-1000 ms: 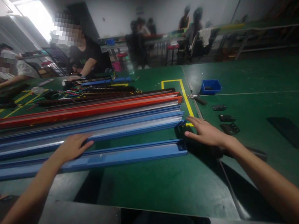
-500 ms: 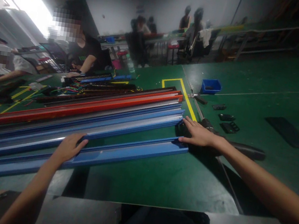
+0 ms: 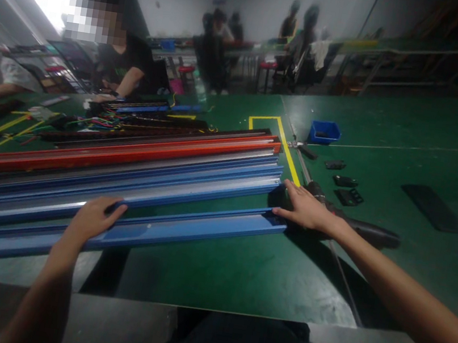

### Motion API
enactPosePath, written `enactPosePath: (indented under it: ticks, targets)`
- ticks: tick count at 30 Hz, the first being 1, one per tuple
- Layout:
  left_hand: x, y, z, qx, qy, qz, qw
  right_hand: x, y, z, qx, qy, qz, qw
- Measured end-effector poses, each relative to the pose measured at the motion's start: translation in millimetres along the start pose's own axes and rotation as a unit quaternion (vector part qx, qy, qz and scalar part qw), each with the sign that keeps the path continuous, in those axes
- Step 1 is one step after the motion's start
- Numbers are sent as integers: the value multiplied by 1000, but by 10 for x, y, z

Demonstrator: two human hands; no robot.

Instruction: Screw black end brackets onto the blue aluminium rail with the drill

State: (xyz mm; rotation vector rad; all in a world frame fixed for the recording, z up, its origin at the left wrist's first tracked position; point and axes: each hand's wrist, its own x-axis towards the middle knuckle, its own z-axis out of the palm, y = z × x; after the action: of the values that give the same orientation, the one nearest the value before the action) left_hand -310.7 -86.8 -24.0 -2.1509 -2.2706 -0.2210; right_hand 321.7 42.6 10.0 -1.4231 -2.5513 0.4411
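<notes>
A long blue channel rail [image 3: 186, 229] lies nearest me on the green table, apart from the other rails. My left hand [image 3: 90, 218] rests over its far edge near the middle, fingers curled on it. My right hand [image 3: 303, 207] lies with fingers stretched flat against the rail's right end. Behind it lie several more blue rails [image 3: 158, 184], a silver-faced one and a red rail [image 3: 128, 152], side by side.
A black tool [image 3: 358, 228] lies just right of my right hand. A small blue bin [image 3: 323, 132], black parts [image 3: 345, 181] and a dark strip [image 3: 434, 208] sit at the right. Yellow tape [image 3: 287, 154] marks the table. Other people work at the far left and back.
My right hand has moved left and down onto the end of the nearest blue rail. My left hand has stayed on the rail, curling its fingers. The view has shifted slightly.
</notes>
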Motion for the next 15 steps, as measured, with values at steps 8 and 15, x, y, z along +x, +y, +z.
enactPosePath:
  ticks: [8,15]
  targets:
    - [-81,145,-117,31,11,-65,997,-54,-39,81,-4,16,12,1000]
    - [-75,197,-138,50,16,-86,995,-75,-76,83,-9,24,18,1000]
